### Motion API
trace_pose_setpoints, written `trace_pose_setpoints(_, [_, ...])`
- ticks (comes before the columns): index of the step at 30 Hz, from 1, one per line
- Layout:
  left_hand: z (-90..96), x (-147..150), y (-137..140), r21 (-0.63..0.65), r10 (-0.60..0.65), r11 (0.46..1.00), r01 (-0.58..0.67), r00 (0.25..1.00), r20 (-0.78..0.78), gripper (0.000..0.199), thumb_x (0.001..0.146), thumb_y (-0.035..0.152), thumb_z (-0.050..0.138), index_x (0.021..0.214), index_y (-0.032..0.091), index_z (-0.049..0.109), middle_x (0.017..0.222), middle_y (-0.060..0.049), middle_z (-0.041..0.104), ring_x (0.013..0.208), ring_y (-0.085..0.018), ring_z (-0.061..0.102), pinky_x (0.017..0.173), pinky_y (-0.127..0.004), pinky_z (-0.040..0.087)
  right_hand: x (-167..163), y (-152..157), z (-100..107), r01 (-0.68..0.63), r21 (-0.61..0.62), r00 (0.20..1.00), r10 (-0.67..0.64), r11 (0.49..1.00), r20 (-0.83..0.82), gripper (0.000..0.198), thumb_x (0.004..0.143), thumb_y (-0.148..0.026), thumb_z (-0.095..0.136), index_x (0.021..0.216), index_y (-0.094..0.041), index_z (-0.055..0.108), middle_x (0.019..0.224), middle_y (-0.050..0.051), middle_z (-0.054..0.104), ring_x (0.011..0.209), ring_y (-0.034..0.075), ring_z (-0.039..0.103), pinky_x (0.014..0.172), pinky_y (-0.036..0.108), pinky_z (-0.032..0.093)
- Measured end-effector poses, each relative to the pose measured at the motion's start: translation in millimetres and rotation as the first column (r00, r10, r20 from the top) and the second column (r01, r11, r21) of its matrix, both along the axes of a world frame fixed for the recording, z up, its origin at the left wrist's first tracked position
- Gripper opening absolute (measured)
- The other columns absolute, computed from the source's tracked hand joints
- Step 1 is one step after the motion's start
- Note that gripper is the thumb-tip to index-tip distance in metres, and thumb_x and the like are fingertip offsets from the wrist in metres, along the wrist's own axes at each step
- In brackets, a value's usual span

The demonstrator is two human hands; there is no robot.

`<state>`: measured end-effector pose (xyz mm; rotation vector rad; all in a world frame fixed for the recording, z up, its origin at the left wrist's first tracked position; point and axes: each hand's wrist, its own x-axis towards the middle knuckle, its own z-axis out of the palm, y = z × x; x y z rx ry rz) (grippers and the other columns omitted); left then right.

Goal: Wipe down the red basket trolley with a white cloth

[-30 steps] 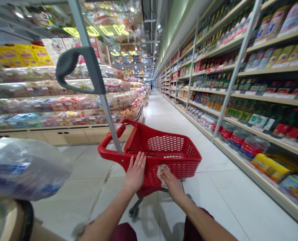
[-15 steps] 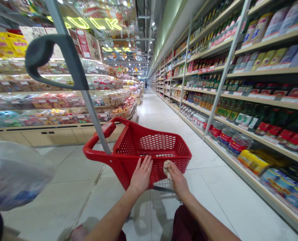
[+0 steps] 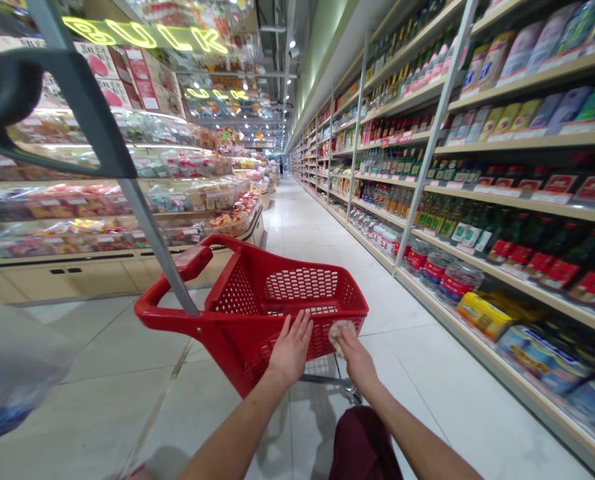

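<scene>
A red plastic shopping cart (image 3: 222,327) with perforated basket walls stands in front of me, its inside bare. My left hand (image 3: 291,347) lies with fingers stretched out against the near side of the basket, fingertips at the rim. Closer to the basket's right end, my right hand (image 3: 355,357) grips a crumpled off-white cloth (image 3: 338,331) and presses it on the outer wall. A grey metal pole (image 3: 152,233) rises from the cart's handle end and carries a dark grey looped grip (image 3: 85,113).
Shelves of bottles and cans (image 3: 477,193) line the right side of a tiled aisle. At the left stands a bulk display (image 3: 107,200) of packaged sweets. A blurred translucent plastic bag (image 3: 17,367) hangs at the left edge.
My view has shifted, so the cart and pole appear farther left. The right hand with the cloth has moved slightly along the basket wall; the left hand stays on the cart's side.
</scene>
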<state>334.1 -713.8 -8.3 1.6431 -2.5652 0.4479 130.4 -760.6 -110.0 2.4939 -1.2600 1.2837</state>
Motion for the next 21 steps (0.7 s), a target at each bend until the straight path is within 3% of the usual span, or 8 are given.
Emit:
trace_pose_setpoints(3, [-2.5,-7.9,-0.2,0.043,-0.008,0.999,0.008,1.0,-0.003,0.059,0.075,0.021,0.038,0.131,0.008,0.027,0.143,-0.011,0.016,0.132,-0.022,0.01,0.108,-0.043,0.013,-7.0,1.2,-6.6,-0.005,0.03,0.999,0.006,1.0,-0.043,0.045,0.078,-0.005,0.035,0.117,-0.019,0.052,0.121,0.007,0.053,0.114,0.017,0.047,0.091,0.036,0.044])
trace_pose_setpoints(8, [-4.3,-14.1,-1.8,0.034,0.004,0.999,-0.003,1.0,-0.031,0.059,0.075,0.02,0.037,0.132,0.009,0.025,0.143,-0.01,0.016,0.132,-0.022,0.008,0.107,-0.043,0.013,-18.5,-6.6,-3.4,0.1,-0.006,0.988,-0.098,0.995,0.118,0.049,0.079,-0.003,0.033,0.124,-0.019,0.045,0.134,0.007,0.038,0.125,0.018,0.031,0.101,0.04,0.032])
trace_pose_setpoints(12, [-6.7,-14.1,-5.6,0.016,-0.011,1.0,0.011,0.999,-0.035,0.058,0.076,0.021,0.037,0.132,0.009,0.025,0.143,-0.01,0.016,0.132,-0.021,0.008,0.107,-0.043,0.013,-26.4,-3.4,-18.0,0.032,0.091,0.998,-0.037,0.995,0.048,0.046,0.079,-0.006,0.034,0.119,-0.022,0.05,0.123,0.005,0.051,0.115,0.018,0.046,0.092,0.036,0.044])
trace_pose_setpoints(18, [-2.5,-23.8,-9.6,0.002,-0.011,1.0,0.011,0.999,-0.035,0.06,0.074,0.019,0.037,0.132,0.009,0.025,0.142,-0.011,0.018,0.132,-0.021,0.012,0.107,-0.043,0.013,-29.1,-15.2,-0.4,0.118,0.014,0.978,-0.119,0.993,0.169,0.051,0.077,-0.005,0.032,0.125,-0.019,0.041,0.136,0.006,0.035,0.123,0.02,0.035,0.098,0.042,0.035])
trace_pose_setpoints(21, [-0.6,-26.1,-10.3,0.017,-0.02,1.0,0.02,0.999,-0.026,0.059,0.074,0.019,0.037,0.132,0.009,0.026,0.142,-0.011,0.018,0.132,-0.021,0.011,0.107,-0.043,0.013,-34.0,-12.6,-18.8,0.133,0.081,0.979,-0.144,0.988,0.147,0.051,0.077,-0.006,0.032,0.124,-0.023,0.042,0.132,0.003,0.041,0.119,0.018,0.041,0.095,0.038,0.04])
